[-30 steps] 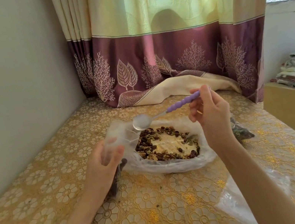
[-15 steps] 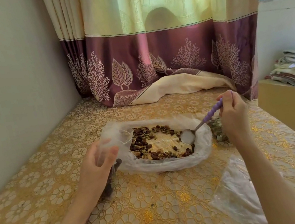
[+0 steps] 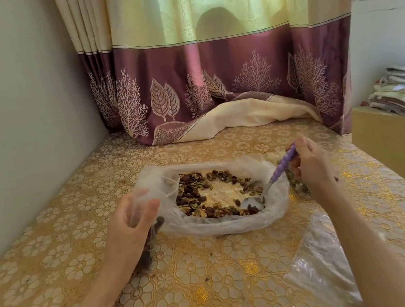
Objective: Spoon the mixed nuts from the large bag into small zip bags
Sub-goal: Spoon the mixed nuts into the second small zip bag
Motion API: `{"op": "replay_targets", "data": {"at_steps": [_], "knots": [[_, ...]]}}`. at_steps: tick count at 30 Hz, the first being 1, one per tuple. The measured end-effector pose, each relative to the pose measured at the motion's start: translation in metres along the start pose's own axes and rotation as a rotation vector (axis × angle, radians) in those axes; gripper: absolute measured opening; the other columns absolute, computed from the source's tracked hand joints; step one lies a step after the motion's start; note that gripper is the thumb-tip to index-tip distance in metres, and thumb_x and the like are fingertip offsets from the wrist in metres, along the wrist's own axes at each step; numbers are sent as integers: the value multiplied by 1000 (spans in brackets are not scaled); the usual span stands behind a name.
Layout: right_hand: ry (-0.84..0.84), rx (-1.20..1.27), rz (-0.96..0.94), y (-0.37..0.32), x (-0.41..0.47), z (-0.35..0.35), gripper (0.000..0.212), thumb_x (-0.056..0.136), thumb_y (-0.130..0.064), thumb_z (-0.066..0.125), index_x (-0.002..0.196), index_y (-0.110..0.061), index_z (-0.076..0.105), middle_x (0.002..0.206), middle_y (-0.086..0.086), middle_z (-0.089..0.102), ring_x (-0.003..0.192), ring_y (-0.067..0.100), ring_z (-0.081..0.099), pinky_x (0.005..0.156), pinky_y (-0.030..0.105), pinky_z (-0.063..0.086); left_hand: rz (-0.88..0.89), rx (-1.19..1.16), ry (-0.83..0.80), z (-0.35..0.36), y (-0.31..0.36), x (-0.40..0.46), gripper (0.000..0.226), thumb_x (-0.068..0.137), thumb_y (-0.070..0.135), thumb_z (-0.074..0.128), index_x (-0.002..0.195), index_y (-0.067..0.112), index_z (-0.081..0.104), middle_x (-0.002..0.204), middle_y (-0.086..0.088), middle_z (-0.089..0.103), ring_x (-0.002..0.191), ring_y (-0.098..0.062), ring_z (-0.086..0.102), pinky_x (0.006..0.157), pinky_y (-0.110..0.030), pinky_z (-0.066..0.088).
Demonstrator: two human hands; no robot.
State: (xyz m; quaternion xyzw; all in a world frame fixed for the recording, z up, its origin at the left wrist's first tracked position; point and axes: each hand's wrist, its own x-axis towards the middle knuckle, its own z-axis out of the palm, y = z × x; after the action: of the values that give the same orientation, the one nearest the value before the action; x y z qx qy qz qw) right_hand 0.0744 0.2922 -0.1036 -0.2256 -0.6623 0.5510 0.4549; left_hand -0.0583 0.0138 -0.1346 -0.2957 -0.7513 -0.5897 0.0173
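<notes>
Head view. Right hand (image 3: 310, 162) reached in from the right, fingers curled round the ridged purple handle of a spoon (image 3: 275, 178); the shaft sloped down and left, its metal bowl low among the mixed nuts (image 3: 197, 194) at the near right of the large bag (image 3: 224, 223). The large bag lay open on the gold floral tablecloth (image 3: 206, 294), nuts ringed round a bare patch in its middle. Left hand (image 3: 132, 221) held up at the bag's left edge, thumb and fingers pinching a small clear zip bag (image 3: 148, 189) with its mouth toward the nuts. Another clear plastic bag (image 3: 319, 265) lay flat by the right forearm. No readable writing or labels.
</notes>
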Motion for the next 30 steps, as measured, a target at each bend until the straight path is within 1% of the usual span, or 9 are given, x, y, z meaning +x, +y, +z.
{"op": "replay_targets", "data": {"at_steps": [4,9,12,14,17,20,23,26,30], "knots": [[-91,-41,96,0,-1,6,44,104,-21,33,67,-7,51,49,5,53,32,3,37,33,15,25,0,-9,-9,-1,-2,0,28,78,61,59,101,50,49,110,17,59,95,4,56,72,-11,39],[-5,-116,211,5,0,6,45,103,-23,34,65,-6,54,54,7,49,31,4,38,31,15,28,-1,-18,-11,-2,-5,1,24,79,52,55,102,49,51,113,9,61,97,-8,60,75,-21,45],[69,-74,270,6,1,3,44,102,-24,35,69,-4,56,51,6,45,28,3,35,29,16,26,5,0,-5,-1,-1,1,26,75,53,54,101,50,51,108,22,58,88,13,57,71,-11,39],[111,-43,292,7,2,3,46,103,-25,33,68,-5,55,51,6,45,28,3,34,29,16,25,18,21,-4,-1,1,0,28,72,55,55,99,51,50,103,31,52,86,29,47,71,-8,36],[163,9,308,6,3,4,47,103,-25,32,64,-9,54,53,7,48,28,4,35,29,17,25,23,61,-29,-1,1,-1,29,73,61,57,99,49,52,102,28,54,86,24,48,72,-8,35],[187,75,295,-2,2,7,47,102,-25,32,64,-9,54,58,10,51,29,5,36,30,16,26,31,109,-56,1,1,-2,53,64,76,52,105,42,55,90,23,59,75,13,51,67,-12,40],[156,141,237,-14,0,12,49,103,-27,32,64,-7,56,59,11,51,33,5,36,31,16,26,20,101,-65,3,1,-1,72,58,76,49,112,29,58,96,22,60,82,11,51,72,-13,39],[130,190,163,-31,-5,22,47,103,-28,35,66,-7,56,64,15,53,36,7,38,34,17,29,19,93,-64,3,1,-1,71,59,75,52,112,28,58,100,25,59,86,16,50,72,-10,37],[52,230,61,-51,-17,40,46,102,-28,39,66,-6,57,63,16,55,38,9,41,35,17,31,9,93,-73,3,-1,-2,60,73,66,59,119,27,56,106,25,57,92,17,47,71,-9,35]]}}
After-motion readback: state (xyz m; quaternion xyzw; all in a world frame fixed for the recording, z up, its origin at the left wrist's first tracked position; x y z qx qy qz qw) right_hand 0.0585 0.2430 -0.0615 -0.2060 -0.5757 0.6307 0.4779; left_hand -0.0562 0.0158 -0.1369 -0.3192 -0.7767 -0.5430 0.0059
